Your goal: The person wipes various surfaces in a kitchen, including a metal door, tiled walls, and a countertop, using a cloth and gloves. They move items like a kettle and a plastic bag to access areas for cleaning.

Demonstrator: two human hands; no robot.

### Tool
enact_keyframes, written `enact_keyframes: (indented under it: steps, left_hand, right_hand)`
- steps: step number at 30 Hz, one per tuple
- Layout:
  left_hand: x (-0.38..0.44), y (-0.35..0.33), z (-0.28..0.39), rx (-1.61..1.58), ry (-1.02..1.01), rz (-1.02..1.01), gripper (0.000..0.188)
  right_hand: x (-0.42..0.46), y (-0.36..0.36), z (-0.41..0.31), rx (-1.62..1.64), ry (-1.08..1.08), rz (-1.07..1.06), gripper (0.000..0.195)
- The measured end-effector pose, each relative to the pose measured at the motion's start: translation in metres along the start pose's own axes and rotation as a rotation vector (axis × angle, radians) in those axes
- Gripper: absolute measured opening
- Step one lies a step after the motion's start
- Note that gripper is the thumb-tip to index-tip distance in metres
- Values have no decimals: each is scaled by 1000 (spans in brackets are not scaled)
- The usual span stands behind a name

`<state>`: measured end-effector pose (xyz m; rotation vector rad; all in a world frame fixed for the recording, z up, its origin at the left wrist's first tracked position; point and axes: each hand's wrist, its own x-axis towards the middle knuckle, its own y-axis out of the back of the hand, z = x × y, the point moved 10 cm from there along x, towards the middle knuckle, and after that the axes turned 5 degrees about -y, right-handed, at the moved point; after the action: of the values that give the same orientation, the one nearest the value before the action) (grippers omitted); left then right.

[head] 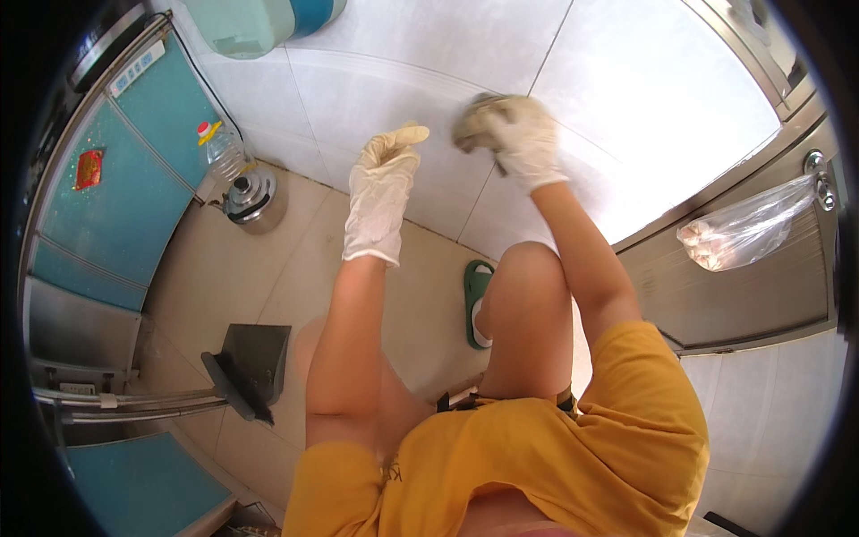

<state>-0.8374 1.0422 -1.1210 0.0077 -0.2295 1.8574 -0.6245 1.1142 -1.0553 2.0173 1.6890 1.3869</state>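
Note:
My right hand (527, 144), in a pale rubber glove, grips a crumpled grey-brown cloth (478, 124) against the white tiled wall (402, 74). Both the cloth and the fingers are blurred. My left hand (386, 168) wears a matching glove and is raised in front of the wall, to the left of the cloth. Its fingers bend to the right, and I see nothing held in it. How far those fingers close is hidden by the glove's folds.
A metal kettle (251, 201) and a clear plastic bottle (223, 151) stand by the blue cabinets (127, 181). A dustpan (258, 349) and a broom (231, 386) lie left of my legs. At right, a clear plastic bag (751, 221) hangs from a door handle (817, 174).

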Motion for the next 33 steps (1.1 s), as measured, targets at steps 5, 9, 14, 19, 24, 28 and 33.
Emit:
enact_keyframes:
  steps: [5,9,14,19,24,28,33]
  left_hand:
    - [-12,9,-31,-132,179,-16,25]
    - [-32,-9,-56,-372,425,63,58]
    - [2,3,-68,-801,127,332,72]
    - [63,3,-66,-860,-58,259,66]
    - [89,-38,38,-165,-451,189,75]
    - [117,-50,61,325,-879,393,73]
    - [156,-22,16,214,-884,471,66]
  right_hand:
    - [-5,-140,0,-655,16,-703,25]
    - [-20,-120,-36,-194,-248,-664,41]
    - [-69,-126,-67,536,-71,-743,85]
    - [-69,-67,-79,389,37,-223,83]
    - [-69,-17,-79,373,123,-47,72]
    - [-76,2,-92,131,309,-69,70]
    - [-72,-18,-74,124,348,-191,70]
